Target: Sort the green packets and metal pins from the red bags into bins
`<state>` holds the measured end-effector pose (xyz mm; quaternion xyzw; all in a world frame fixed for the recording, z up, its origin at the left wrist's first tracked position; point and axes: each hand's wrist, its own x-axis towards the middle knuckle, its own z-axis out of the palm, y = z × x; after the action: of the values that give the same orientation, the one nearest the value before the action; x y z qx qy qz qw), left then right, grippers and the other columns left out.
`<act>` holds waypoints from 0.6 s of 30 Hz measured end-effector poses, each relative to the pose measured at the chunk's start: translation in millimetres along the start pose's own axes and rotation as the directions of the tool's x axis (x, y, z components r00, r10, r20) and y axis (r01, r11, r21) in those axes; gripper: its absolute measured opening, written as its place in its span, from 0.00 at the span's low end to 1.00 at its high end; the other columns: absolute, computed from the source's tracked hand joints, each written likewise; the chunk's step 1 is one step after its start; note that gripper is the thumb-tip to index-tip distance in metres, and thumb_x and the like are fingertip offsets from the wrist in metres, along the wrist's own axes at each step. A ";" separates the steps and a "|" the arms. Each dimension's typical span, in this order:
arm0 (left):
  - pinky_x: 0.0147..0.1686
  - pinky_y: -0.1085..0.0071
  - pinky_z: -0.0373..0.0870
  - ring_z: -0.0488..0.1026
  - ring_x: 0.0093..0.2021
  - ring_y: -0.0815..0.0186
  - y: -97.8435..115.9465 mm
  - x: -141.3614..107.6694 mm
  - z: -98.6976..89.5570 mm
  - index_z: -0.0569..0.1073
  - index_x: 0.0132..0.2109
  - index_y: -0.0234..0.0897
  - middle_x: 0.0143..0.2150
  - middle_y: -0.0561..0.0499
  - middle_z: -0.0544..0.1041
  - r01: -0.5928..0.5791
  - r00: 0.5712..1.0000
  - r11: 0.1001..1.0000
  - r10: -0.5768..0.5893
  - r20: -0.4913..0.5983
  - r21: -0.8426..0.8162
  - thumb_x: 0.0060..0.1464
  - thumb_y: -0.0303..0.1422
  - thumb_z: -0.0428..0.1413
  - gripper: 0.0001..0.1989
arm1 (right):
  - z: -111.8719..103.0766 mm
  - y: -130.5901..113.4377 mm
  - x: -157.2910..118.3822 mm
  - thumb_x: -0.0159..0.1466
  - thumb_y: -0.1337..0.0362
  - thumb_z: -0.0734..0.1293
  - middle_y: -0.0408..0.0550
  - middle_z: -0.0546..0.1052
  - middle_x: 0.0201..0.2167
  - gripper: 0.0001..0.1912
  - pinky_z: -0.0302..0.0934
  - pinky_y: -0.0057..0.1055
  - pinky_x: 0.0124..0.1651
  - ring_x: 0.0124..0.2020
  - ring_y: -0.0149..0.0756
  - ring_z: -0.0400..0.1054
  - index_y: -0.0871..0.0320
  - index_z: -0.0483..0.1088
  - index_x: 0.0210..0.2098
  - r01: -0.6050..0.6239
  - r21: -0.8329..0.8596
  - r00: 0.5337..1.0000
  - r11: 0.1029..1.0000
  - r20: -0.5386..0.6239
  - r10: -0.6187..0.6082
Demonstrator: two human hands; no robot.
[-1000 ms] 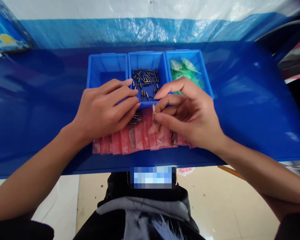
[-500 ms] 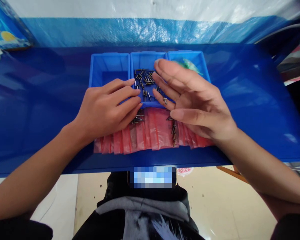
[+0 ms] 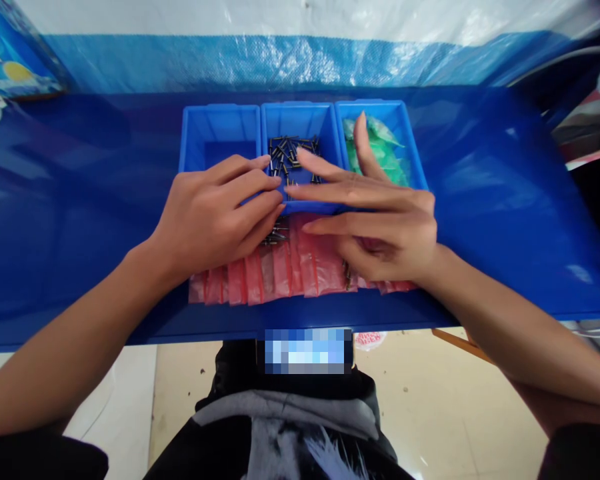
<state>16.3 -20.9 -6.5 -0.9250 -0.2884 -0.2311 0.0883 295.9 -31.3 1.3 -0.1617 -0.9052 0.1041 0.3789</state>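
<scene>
My left hand [image 3: 215,217] rests palm down, its fingers slightly bent and apart, at the near left corner of the middle blue bin [image 3: 300,112]. Its thumb and palm are hidden. Small dark metal rivets [image 3: 280,150] lie in that bin. More rivets [image 3: 279,232] lie beside my left fingertips on a row of pink plastic bags [image 3: 280,273]. My right hand [image 3: 380,210] is spread over the bags and the bin's near edge, fingers pointing left, with nothing visible in it. A few rivets [image 3: 347,275] show below it.
The left blue bin [image 3: 220,117] has nothing visible inside. Green bags [image 3: 387,157] fill part of the right blue bin [image 3: 410,130]. All stand on a blue table [image 3: 500,207]. A blue printed package [image 3: 17,60] is at the back left.
My right hand has turned from palm showing to back showing and spread its fingers, uncovering the green bags. The rivet seen near its fingers is out of view. My left hand has barely moved.
</scene>
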 end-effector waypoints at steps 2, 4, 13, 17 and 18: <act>0.55 0.59 0.85 0.82 0.63 0.54 -1.1 0.2 1.1 0.78 0.53 0.38 0.57 0.49 0.85 -0.071 0.995 0.997 0.073 -0.068 0.029 0.73 0.33 0.55 0.09 | 3.5 -0.6 -1.6 0.70 0.77 0.66 0.49 0.87 0.47 0.12 0.74 0.59 0.66 0.61 0.50 0.80 0.55 0.78 0.42 0.113 -0.106 0.993 0.988 -0.016 -0.116; 0.49 0.58 0.88 0.84 0.60 0.51 -1.7 1.1 2.4 0.78 0.52 0.35 0.54 0.46 0.86 -0.141 0.980 0.986 0.152 -0.126 0.094 0.71 0.32 0.59 0.07 | 7.0 -2.6 -4.0 0.71 0.75 0.67 0.49 0.86 0.44 0.10 0.79 0.45 0.51 0.49 0.43 0.81 0.57 0.78 0.44 0.153 -0.158 0.988 0.976 0.032 -0.149; 0.44 0.60 0.88 0.85 0.58 0.52 0.4 3.7 3.6 0.77 0.50 0.39 0.53 0.49 0.86 -0.125 0.981 0.984 0.143 -0.134 0.130 0.71 0.32 0.57 0.05 | 20.3 -4.5 -15.5 0.78 0.72 0.63 0.58 0.81 0.57 0.14 0.77 0.35 0.45 0.52 0.41 0.79 0.60 0.76 0.58 0.122 -0.257 0.952 0.959 0.304 -0.039; 0.44 0.59 0.89 0.85 0.58 0.51 -0.1 3.7 2.5 0.77 0.50 0.39 0.53 0.49 0.86 -0.127 0.980 0.983 0.145 -0.133 0.131 0.71 0.31 0.58 0.05 | 23.9 -7.5 -16.5 0.80 0.70 0.62 0.54 0.83 0.52 0.11 0.75 0.31 0.44 0.48 0.36 0.79 0.61 0.76 0.52 0.070 -0.242 0.967 0.968 0.253 -0.007; 0.44 0.59 0.89 0.85 0.58 0.51 -0.1 3.8 2.1 0.77 0.50 0.39 0.53 0.49 0.87 -0.130 0.980 0.982 0.149 -0.135 0.138 0.71 0.31 0.59 0.05 | 24.4 -8.4 -16.4 0.80 0.70 0.62 0.53 0.83 0.51 0.10 0.74 0.31 0.43 0.46 0.35 0.80 0.61 0.76 0.51 0.075 -0.248 0.970 0.966 0.244 -0.013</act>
<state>19.9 -18.3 -6.6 -0.9161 -0.2298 -0.2719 0.1843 287.3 -46.8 -23.7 -0.1750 -0.9537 -0.0030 0.2447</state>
